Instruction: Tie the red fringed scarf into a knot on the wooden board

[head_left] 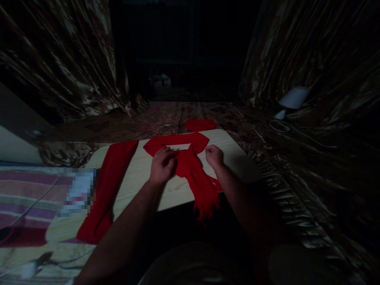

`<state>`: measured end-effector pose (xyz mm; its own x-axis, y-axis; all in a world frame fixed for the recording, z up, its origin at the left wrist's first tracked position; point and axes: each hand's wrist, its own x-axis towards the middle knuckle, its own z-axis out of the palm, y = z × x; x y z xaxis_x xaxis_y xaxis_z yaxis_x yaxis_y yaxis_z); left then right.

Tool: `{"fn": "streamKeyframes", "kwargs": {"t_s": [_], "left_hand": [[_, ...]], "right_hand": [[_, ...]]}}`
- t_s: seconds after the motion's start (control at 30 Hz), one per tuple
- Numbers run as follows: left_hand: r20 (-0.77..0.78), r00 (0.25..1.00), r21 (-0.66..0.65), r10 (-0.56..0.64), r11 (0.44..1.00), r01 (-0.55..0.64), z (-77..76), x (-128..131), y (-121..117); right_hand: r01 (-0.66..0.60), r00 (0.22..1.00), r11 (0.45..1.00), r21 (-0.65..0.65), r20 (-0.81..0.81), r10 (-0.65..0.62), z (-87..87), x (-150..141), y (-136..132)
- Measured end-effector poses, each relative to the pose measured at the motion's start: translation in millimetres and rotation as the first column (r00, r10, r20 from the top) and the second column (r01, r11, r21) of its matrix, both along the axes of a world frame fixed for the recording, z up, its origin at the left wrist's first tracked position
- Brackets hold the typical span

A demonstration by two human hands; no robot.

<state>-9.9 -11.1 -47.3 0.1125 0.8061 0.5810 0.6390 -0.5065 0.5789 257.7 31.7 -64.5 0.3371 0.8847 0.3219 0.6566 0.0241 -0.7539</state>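
A red scarf (187, 162) lies on a pale wood-grain tabletop (142, 186), bent into a loop at the far side. Its fringed end hangs over the near edge. My left hand (162, 164) rests against the left part of the loop, fingers partly bent and thumb apart. At the loop's right side is my right hand (214, 155), its fingers closed in a pinch; whether scarf cloth is between them is hidden. A long folded piece of red cloth (108, 190) runs along the tabletop's left side.
Another red cloth item (200, 125) lies just beyond the tabletop. A small white lamp (293, 98) with a cord stands at right. A blurred-out packet (78, 192) and striped bedding (26, 190) are at left. Patterned curtains (59, 51) hang behind; the room is dim.
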Motion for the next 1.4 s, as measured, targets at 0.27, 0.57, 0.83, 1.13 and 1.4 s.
{"fn": "streamKeyframes", "kwargs": {"t_s": [0.27, 0.57, 0.83, 1.13, 1.4], "left_hand": [[-0.508, 0.832, -0.134, -0.223, 0.975, 0.179, 4.7, 27.4, -5.3], [-0.506, 0.849, -0.119, -0.149, 0.988, 0.103, 1.7, 35.7, 7.1], [-0.506, 0.852, -0.152, -0.134, 0.986, 0.065, 6.3, 38.2, 3.4], [-0.461, 0.877, -0.172, -0.136, 0.983, 0.062, 7.2, 39.1, 1.3], [-0.403, 0.91, -0.182, -0.102, 0.983, 0.03, 3.9, 39.3, 1.0]], "right_hand": [[-0.178, 0.976, 0.981, -0.076, -0.138, 0.167, 5.6, 4.1, 3.4], [-0.464, 0.846, 0.836, -0.294, -0.426, 0.319, 38.3, 23.3, -27.5], [-0.496, 0.866, 0.678, -0.543, -0.258, 0.428, 48.6, -2.3, -65.1], [-0.778, 0.536, 0.574, -0.255, -0.745, 0.396, 64.9, -9.4, -98.1], [-0.739, 0.648, 0.485, -0.468, -0.692, 0.319, 84.1, 55.9, -95.7]]}}
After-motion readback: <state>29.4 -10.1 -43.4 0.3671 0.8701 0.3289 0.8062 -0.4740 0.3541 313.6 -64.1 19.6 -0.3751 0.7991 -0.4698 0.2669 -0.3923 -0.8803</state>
